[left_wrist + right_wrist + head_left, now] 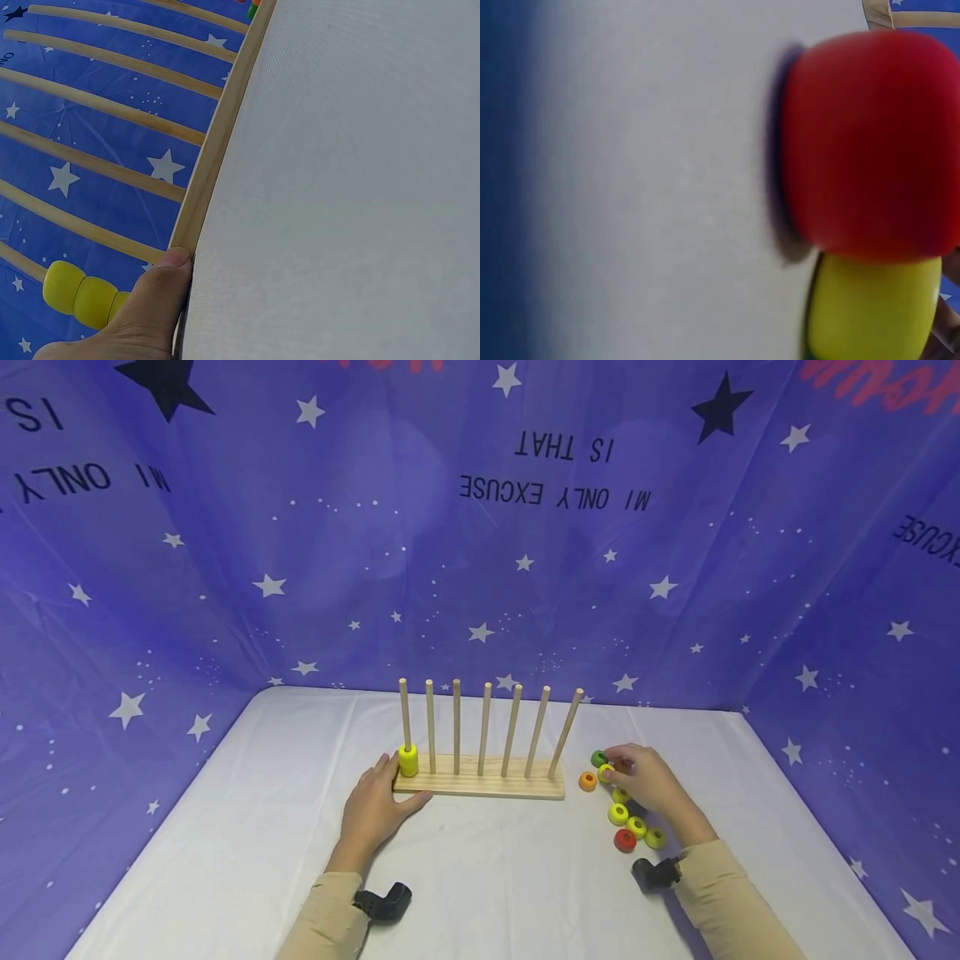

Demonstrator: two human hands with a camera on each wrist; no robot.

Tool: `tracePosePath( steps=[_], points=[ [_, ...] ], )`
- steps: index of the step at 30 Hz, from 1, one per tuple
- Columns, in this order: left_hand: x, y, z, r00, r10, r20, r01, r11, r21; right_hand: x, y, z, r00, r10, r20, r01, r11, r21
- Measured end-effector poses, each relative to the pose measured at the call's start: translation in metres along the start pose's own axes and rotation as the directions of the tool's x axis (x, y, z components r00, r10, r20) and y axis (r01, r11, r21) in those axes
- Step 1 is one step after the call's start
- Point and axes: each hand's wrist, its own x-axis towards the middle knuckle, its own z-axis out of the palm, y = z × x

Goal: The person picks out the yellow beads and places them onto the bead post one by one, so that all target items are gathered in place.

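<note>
A wooden peg rack (480, 787) with several upright pegs stands on the white table. Yellow beads (408, 761) are stacked on its leftmost peg; in the left wrist view three of these yellow beads (94, 301) show, the lowest partly behind the thumb. My left hand (377, 810) holds the rack's left end, thumb (154, 304) along the front edge. Right of the rack, my right hand (651, 783) pinches a yellow bead (604, 773) between thumb and fingers, low over the table. In the right wrist view a red bead (874, 146) hides most of that hand.
Around the right hand lie a green bead (598, 758), an orange bead (588, 781), a red bead (625, 840) and several yellow ones (618, 814). Purple star-printed cloth (480, 568) walls the white table (480, 877) at the back and sides.
</note>
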Motion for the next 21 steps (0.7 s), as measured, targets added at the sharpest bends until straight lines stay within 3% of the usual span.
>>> tracePosePath(
  steps=[21],
  points=[
    [-0.0011,0.0007,-0.0016,1.000,0.011,-0.003,-0.011,1.000,-0.003,-0.0039,0.0000,0.0008,0.998,0.057,0.027,-0.056,0.998,-0.013]
  ],
)
